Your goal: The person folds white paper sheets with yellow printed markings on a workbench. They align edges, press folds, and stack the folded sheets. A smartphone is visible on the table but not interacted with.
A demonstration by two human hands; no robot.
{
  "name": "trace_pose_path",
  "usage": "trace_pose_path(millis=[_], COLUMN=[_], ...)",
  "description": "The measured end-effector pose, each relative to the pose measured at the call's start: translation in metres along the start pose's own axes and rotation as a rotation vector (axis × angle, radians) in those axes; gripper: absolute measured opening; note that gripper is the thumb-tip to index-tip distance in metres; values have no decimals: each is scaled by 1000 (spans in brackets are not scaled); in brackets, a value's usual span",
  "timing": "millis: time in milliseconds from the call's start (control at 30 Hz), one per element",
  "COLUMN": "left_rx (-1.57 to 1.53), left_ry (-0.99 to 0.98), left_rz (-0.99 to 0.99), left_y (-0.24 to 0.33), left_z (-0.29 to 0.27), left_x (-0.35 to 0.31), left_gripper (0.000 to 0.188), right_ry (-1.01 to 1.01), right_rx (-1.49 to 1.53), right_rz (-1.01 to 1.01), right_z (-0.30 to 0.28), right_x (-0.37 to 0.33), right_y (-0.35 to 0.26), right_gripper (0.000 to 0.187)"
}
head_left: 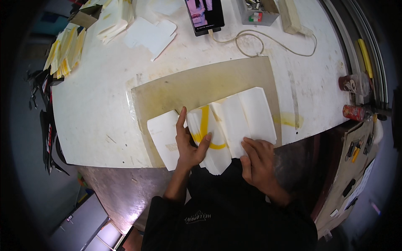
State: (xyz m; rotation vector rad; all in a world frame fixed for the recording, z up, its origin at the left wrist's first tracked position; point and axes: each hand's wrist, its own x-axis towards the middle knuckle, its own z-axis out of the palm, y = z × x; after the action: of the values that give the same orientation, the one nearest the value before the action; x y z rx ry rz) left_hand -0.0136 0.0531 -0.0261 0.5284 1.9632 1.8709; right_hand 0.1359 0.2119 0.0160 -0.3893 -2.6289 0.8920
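Note:
A folded stack of white paper sheets (217, 161) with a curved yellow stripe lies at the front of the table. My left hand (190, 146) holds its left side, thumb on the yellow-marked paper and index finger stretched up along the edge. To the left is a flat white printed sheet (160, 136), partly behind that hand. On the right, an unfolded white panel (253, 113) with creases joins the stack. My right hand (259, 163) rests its fingers on the panel's near edge, with the thumb apart and nothing visibly gripped.
A tan mat (201, 81) lies under the paper. Farther back are loose white sheets (153, 35), a phone (205, 16) with a cable (247, 37), and a grey box (259, 16) of small items. Paper stacks (67, 50) stand far left; a red jar (354, 112) sits at the right edge.

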Motion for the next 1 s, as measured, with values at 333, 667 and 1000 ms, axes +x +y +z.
trace_pose_path(millis=[333,667,1000], left_rx=[-18,-310,-82], left_ry=[-8,72,15], left_rz=[34,-59,24], left_y=[-2,2,1], left_z=[-1,-13,-4], left_x=[0,0,0], left_gripper=[90,95,93], right_ry=[93,101,138], right_rx=[-15,266,342], right_rz=[380,515,226], right_z=[22,21,20], right_x=[17,20,16], right_y=[-2,11,-19], right_gripper=[25,12,10])
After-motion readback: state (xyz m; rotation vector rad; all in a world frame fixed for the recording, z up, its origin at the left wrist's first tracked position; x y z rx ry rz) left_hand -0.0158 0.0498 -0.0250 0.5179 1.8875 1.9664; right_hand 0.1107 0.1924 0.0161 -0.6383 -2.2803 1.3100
